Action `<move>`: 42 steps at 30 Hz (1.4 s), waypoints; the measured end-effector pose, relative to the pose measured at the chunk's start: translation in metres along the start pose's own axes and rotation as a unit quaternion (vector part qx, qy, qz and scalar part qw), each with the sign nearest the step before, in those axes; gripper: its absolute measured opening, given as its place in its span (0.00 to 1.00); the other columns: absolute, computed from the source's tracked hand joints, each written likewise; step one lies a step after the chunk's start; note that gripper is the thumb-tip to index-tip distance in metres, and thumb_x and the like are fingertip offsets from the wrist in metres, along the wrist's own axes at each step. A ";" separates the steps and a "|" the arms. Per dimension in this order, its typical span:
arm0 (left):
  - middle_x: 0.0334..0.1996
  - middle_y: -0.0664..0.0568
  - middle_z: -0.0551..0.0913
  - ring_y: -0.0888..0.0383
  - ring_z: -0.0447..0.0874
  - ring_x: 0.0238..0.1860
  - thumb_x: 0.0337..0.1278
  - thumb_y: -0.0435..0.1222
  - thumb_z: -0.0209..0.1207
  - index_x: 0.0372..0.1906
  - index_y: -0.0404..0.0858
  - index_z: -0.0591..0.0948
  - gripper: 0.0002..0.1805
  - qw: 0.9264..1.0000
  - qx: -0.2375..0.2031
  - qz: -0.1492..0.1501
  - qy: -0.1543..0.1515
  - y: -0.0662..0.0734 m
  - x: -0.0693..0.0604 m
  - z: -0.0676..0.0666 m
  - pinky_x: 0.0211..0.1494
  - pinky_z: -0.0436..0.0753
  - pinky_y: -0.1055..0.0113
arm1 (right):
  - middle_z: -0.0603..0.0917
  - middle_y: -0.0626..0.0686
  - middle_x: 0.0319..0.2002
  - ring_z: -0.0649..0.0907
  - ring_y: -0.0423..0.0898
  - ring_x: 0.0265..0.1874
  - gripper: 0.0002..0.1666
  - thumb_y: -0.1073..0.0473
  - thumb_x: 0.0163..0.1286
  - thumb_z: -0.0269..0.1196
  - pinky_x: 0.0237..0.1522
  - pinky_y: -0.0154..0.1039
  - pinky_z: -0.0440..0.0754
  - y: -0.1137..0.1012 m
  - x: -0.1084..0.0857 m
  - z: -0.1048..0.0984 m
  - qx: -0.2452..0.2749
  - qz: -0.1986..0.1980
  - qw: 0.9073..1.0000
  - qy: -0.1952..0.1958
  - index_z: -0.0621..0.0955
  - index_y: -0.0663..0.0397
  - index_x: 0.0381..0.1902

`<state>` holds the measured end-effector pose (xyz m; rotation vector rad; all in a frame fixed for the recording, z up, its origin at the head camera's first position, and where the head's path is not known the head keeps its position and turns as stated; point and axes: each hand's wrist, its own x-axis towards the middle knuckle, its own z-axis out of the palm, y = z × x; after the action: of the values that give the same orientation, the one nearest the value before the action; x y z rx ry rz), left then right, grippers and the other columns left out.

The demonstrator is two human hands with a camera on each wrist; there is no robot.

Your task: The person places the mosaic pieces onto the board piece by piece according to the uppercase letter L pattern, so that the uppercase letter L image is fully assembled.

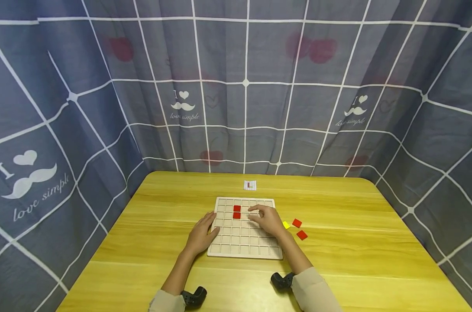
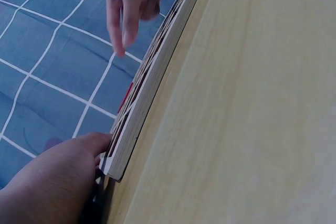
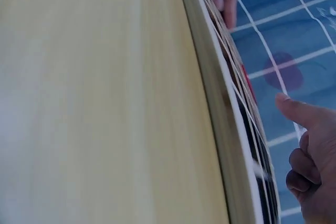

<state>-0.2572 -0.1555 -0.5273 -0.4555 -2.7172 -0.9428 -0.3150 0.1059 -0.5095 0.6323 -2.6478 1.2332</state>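
A pale wooden board (image 1: 245, 249) with a raised grid lies on the table. Two red square tiles, an upper one (image 1: 237, 208) and a lower one (image 1: 236, 215), sit in neighbouring cells of its upper part. My left hand (image 1: 201, 236) rests against the board's left edge, fingers extended and thumb at the rim. Above the cells just right of the red tiles hovers my right hand (image 1: 268, 220), with thumb and forefinger apart and no tile visible between them. In the right wrist view that hand's (image 3: 315, 150) other fingers are bent.
Right of the board lie a yellow tile (image 1: 286, 225) and two loose red tiles, one farther (image 1: 296, 222) and one nearer (image 1: 302, 235). A small printed grid card (image 1: 250, 185) lies behind the board. A grey checked curtain (image 1: 224, 104) surrounds the wooden table (image 1: 162, 255).
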 end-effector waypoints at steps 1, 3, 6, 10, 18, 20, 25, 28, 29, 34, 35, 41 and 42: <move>0.65 0.41 0.64 0.45 0.56 0.67 0.61 0.42 0.55 0.64 0.31 0.67 0.30 1.000 0.000 0.000 0.000 0.000 0.000 0.000 0.69 0.55 0.52 | 0.62 0.43 0.09 0.57 0.37 0.09 0.14 0.55 0.57 0.68 0.11 0.29 0.56 0.003 -0.003 -0.005 0.008 0.008 1.000 0.007 0.84 0.50 0.42; 0.65 0.41 0.64 0.45 0.56 0.67 0.61 0.42 0.55 0.64 0.31 0.67 0.30 1.000 0.001 0.000 -0.001 0.001 0.000 0.000 0.69 0.56 0.51 | 0.62 0.44 0.09 0.58 0.37 0.09 0.14 0.56 0.57 0.68 0.11 0.29 0.56 0.008 -0.011 -0.018 0.022 0.024 0.999 0.024 0.84 0.51 0.42; 0.65 0.41 0.64 0.45 0.56 0.67 0.61 0.42 0.55 0.64 0.31 0.67 0.30 1.000 0.002 -0.001 -0.002 0.001 0.000 0.000 0.69 0.55 0.52 | 0.61 0.45 0.10 0.58 0.38 0.09 0.15 0.57 0.57 0.68 0.11 0.29 0.55 0.016 -0.022 -0.038 0.035 0.048 0.997 0.047 0.84 0.54 0.43; 0.66 0.42 0.64 0.45 0.56 0.67 0.61 0.42 0.55 0.64 0.31 0.67 0.30 1.000 0.003 -0.006 0.000 0.000 0.000 0.001 0.68 0.56 0.51 | 0.60 0.46 0.10 0.56 0.38 0.09 0.17 0.54 0.58 0.67 0.11 0.30 0.56 0.030 -0.036 -0.065 0.035 0.065 0.994 0.075 0.83 0.55 0.44; 0.66 0.42 0.63 0.45 0.56 0.67 0.61 0.43 0.55 0.65 0.32 0.66 0.31 1.000 -0.001 -0.014 -0.004 0.001 0.000 0.001 0.68 0.56 0.49 | 0.59 0.47 0.10 0.57 0.39 0.09 0.22 0.52 0.56 0.69 0.09 0.32 0.56 0.062 -0.062 -0.101 0.042 0.110 0.990 0.084 0.82 0.56 0.46; 0.66 0.42 0.63 0.44 0.56 0.67 0.61 0.43 0.55 0.65 0.32 0.66 0.31 1.000 0.001 -0.015 -0.005 0.001 0.000 0.001 0.67 0.57 0.49 | 0.59 0.47 0.10 0.57 0.40 0.09 0.21 0.52 0.55 0.69 0.10 0.31 0.55 0.067 -0.067 -0.104 0.045 0.122 0.989 0.076 0.83 0.55 0.46; 0.66 0.43 0.63 0.45 0.56 0.67 0.61 0.43 0.55 0.65 0.32 0.66 0.30 1.000 0.003 -0.014 -0.003 0.000 0.001 0.002 0.67 0.57 0.49 | 0.61 0.47 0.10 0.57 0.40 0.09 0.21 0.50 0.55 0.69 0.11 0.32 0.56 0.075 -0.076 -0.106 0.029 0.139 0.989 0.049 0.83 0.53 0.44; 0.66 0.43 0.63 0.45 0.56 0.67 0.61 0.43 0.55 0.65 0.32 0.66 0.30 1.000 0.002 -0.012 -0.002 -0.001 0.001 0.002 0.68 0.56 0.50 | 0.62 0.47 0.10 0.58 0.40 0.10 0.20 0.49 0.54 0.69 0.13 0.32 0.56 0.077 -0.078 -0.105 0.002 0.140 0.989 0.043 0.84 0.53 0.43; 0.66 0.43 0.63 0.45 0.56 0.67 0.61 0.43 0.55 0.65 0.32 0.66 0.30 1.000 0.002 -0.010 -0.001 -0.001 0.001 0.003 0.68 0.56 0.50 | 0.62 0.47 0.11 0.58 0.40 0.11 0.20 0.49 0.54 0.70 0.13 0.32 0.56 0.077 -0.078 -0.105 -0.010 0.139 0.989 0.044 0.84 0.53 0.42; 0.66 0.43 0.63 0.45 0.56 0.67 0.62 0.43 0.55 0.65 0.32 0.66 0.30 1.000 0.002 -0.010 -0.001 -0.002 0.001 0.003 0.68 0.56 0.50 | 0.64 0.47 0.12 0.60 0.41 0.12 0.21 0.48 0.53 0.70 0.15 0.32 0.57 0.077 -0.078 -0.106 -0.061 0.140 0.988 0.040 0.84 0.54 0.42; 0.66 0.43 0.63 0.45 0.56 0.67 0.62 0.43 0.55 0.65 0.32 0.66 0.30 1.000 0.002 -0.010 -0.001 -0.002 0.001 0.003 0.68 0.56 0.50 | 0.65 0.47 0.12 0.60 0.41 0.12 0.21 0.48 0.53 0.70 0.15 0.32 0.57 0.077 -0.077 -0.106 -0.066 0.141 0.987 0.040 0.84 0.54 0.42; 0.66 0.43 0.63 0.46 0.56 0.68 0.61 0.43 0.55 0.65 0.33 0.66 0.30 1.000 0.002 -0.014 -0.004 -0.002 0.001 0.003 0.68 0.56 0.51 | 0.64 0.48 0.12 0.60 0.41 0.11 0.20 0.49 0.55 0.69 0.13 0.32 0.56 0.075 -0.076 -0.104 -0.049 0.143 0.988 0.042 0.84 0.53 0.42; 0.66 0.44 0.63 0.46 0.56 0.68 0.61 0.43 0.55 0.65 0.33 0.66 0.30 1.000 0.001 -0.015 -0.006 -0.002 0.001 0.002 0.69 0.56 0.51 | 0.64 0.48 0.11 0.60 0.41 0.11 0.20 0.49 0.55 0.69 0.13 0.32 0.56 0.075 -0.075 -0.104 -0.041 0.141 0.988 0.042 0.84 0.53 0.43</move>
<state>-0.2592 -0.1552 -0.5300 -0.4217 -2.7424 -0.9466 -0.2837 0.2506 -0.5173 0.1912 -2.7686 1.1776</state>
